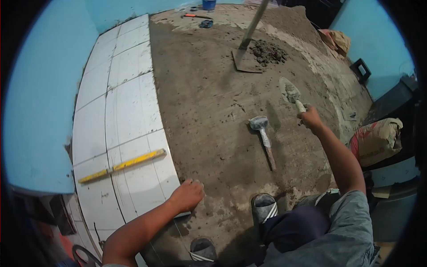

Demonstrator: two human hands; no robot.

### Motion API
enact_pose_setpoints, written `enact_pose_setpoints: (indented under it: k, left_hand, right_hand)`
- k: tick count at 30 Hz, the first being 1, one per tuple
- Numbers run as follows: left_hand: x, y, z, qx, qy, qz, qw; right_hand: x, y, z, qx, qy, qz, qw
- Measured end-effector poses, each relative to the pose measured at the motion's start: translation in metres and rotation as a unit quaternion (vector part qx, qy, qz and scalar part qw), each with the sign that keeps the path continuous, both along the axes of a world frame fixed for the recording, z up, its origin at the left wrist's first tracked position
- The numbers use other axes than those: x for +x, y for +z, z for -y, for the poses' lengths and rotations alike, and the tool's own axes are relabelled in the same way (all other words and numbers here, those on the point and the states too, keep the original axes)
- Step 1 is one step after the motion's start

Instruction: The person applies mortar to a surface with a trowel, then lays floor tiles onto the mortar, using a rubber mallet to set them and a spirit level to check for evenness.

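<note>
My right hand (311,119) is closed round the handle of a trowel (290,90), whose blade has grey mortar on it and points away from me over the bare floor. My left hand (188,195) is curled into a fist at the edge of the white floor tiles (133,107); what its fingers hold, if anything, is hidden. Just below it shows a small grey edge (183,214) that I cannot identify. Between my hands a mallet (265,140) with a pale, wrapped-looking handle lies on the floor. A yellow spirit level (122,166) rests across the tiles.
A long-handled hoe (247,60) stands by a small heap of mortar (269,52). Farther back are a sand pile (289,22), a hammer (197,16) and a blue bucket (209,4). A paper sack (377,141) sits at right. Blue walls (40,89) flank the floor.
</note>
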State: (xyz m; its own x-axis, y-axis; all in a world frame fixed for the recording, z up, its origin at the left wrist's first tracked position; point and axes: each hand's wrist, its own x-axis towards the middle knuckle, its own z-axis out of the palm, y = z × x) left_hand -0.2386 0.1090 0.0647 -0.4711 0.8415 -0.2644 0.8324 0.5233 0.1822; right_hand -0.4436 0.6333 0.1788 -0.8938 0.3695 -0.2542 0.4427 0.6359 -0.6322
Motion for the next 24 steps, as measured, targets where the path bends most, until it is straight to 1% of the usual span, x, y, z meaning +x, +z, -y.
enact_pose_setpoints:
  k: [1,3,4,6,7,9,12,15,16,18,21,22,24]
  left_hand:
    - [-0.024,0.001,-0.012,-0.011,0.045,-0.001,0.999]
    - [-0.072,-0.004,-0.042,-0.032,0.131,0.001,0.991]
    - [-0.094,-0.004,-0.061,-0.027,0.191,0.034,0.981]
    - [-0.134,-0.007,-0.103,-0.019,0.314,0.096,0.944]
    - [-0.152,-0.018,-0.124,-0.026,0.348,0.103,0.931]
    - [-0.189,-0.041,-0.166,-0.035,0.418,0.113,0.901]
    - [-0.242,-0.024,-0.214,-0.110,0.490,0.150,0.852]
    - [-0.276,-0.062,-0.240,-0.217,0.508,0.169,0.816]
    - [-0.278,-0.072,-0.240,-0.212,0.489,0.159,0.831]
    - [-0.277,-0.083,-0.231,-0.201,0.456,0.136,0.856]
    - [-0.282,-0.072,-0.233,-0.228,0.419,0.138,0.868]
    - [-0.283,-0.075,-0.233,-0.227,0.410,0.135,0.873]
    - [-0.281,-0.083,-0.228,-0.224,0.396,0.131,0.881]
  right_hand:
    - [-0.001,-0.008,-0.013,0.006,-0.031,-0.019,0.999]
    - [-0.009,-0.037,-0.039,0.006,-0.053,-0.041,0.998]
    - [-0.014,-0.050,-0.048,0.007,-0.061,-0.049,0.997]
    - [-0.031,-0.070,-0.062,-0.008,-0.059,-0.043,0.997]
    - [-0.041,-0.079,-0.064,-0.015,-0.057,-0.042,0.997]
    - [-0.060,-0.095,-0.067,0.028,-0.055,-0.068,0.996]
    - [-0.098,-0.106,-0.071,0.089,-0.070,-0.094,0.989]
    - [-0.146,-0.113,-0.101,0.150,-0.089,-0.082,0.981]
    - [-0.163,-0.119,-0.110,0.169,-0.093,-0.069,0.979]
    - [-0.199,-0.130,-0.139,0.167,-0.110,-0.079,0.977]
    - [-0.259,-0.150,-0.180,0.181,-0.133,-0.097,0.970]
    - [-0.276,-0.158,-0.194,0.192,-0.142,-0.099,0.966]
    - [-0.311,-0.181,-0.224,0.211,-0.196,-0.049,0.956]
